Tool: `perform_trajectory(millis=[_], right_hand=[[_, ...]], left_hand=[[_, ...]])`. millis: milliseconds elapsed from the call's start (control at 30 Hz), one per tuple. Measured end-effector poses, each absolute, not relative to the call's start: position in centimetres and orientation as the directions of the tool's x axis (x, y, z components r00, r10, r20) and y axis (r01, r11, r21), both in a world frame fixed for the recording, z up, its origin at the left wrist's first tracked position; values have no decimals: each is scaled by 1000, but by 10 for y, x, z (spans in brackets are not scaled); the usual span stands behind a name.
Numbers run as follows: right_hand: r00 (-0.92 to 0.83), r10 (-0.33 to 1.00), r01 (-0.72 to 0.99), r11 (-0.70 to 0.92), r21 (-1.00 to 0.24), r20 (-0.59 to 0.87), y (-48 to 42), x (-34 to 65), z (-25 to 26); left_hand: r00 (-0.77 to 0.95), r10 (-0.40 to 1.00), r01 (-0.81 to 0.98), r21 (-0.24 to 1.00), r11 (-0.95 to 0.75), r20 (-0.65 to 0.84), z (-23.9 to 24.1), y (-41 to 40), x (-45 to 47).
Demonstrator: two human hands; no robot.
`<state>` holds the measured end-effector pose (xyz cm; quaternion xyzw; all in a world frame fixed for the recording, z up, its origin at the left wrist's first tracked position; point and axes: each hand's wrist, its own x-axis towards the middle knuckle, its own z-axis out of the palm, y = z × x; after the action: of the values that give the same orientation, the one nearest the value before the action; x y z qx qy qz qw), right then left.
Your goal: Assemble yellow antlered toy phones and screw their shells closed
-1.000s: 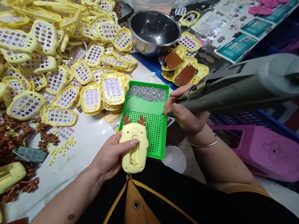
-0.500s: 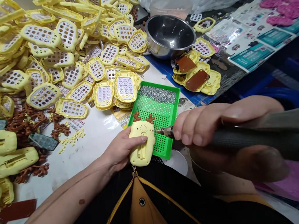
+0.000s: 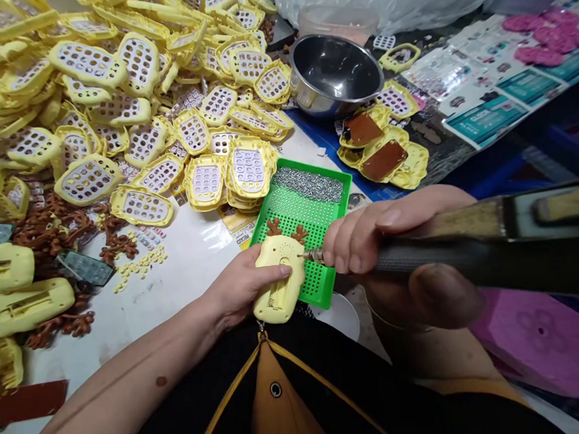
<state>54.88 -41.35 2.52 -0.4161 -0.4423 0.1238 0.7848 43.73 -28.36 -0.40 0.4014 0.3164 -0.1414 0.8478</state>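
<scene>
My left hand (image 3: 240, 289) is closed round a yellow toy phone shell (image 3: 280, 276) with brown antlers, back side up, at the near edge of the table. My right hand (image 3: 396, 242) grips a grey electric screwdriver (image 3: 492, 248) that runs off to the right. Its metal tip (image 3: 312, 256) touches the right side of the shell. Behind the shell lies a green perforated tray (image 3: 316, 241) with a heap of small silver screws (image 3: 307, 184) along its far end.
A big pile of yellow keypad fronts (image 3: 133, 75) covers the left and back. Brown antler pieces (image 3: 54, 229) and yellow backs (image 3: 26, 306) lie at the left. A steel bowl (image 3: 336, 73) stands behind, printed sheets (image 3: 484, 88) at the right, a pink stool (image 3: 539, 338) lower right.
My right hand brought the screwdriver down from above the green tray until its tip met the yellow shell. The left hand kept hold of the shell and shifted slightly right.
</scene>
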Motion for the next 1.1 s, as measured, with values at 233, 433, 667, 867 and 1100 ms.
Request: perform_trajectory(millis=[233,433,667,867,1100], right_hand=[[504,637,80,638,-766,584,-405,551,16],[503,628,48,666,-745,594,-412,550,15],[648,421,286,639,-714,635,-423,561,20],[688,406,370,517,-771,602,-426,595,-26],[718,406,346,496,-796,565,-426,599,-44]], left_hand=[[751,34,488,590,643,-659,-8,-285,436],[749,40,502,606,617,-662,-5,-285,437],[676,88,518,556,650,-732,-4,-286,443],[692,70,514,558,652,-719,-3,-284,441],[692,60,526,560,640,-719,-3,-283,441]])
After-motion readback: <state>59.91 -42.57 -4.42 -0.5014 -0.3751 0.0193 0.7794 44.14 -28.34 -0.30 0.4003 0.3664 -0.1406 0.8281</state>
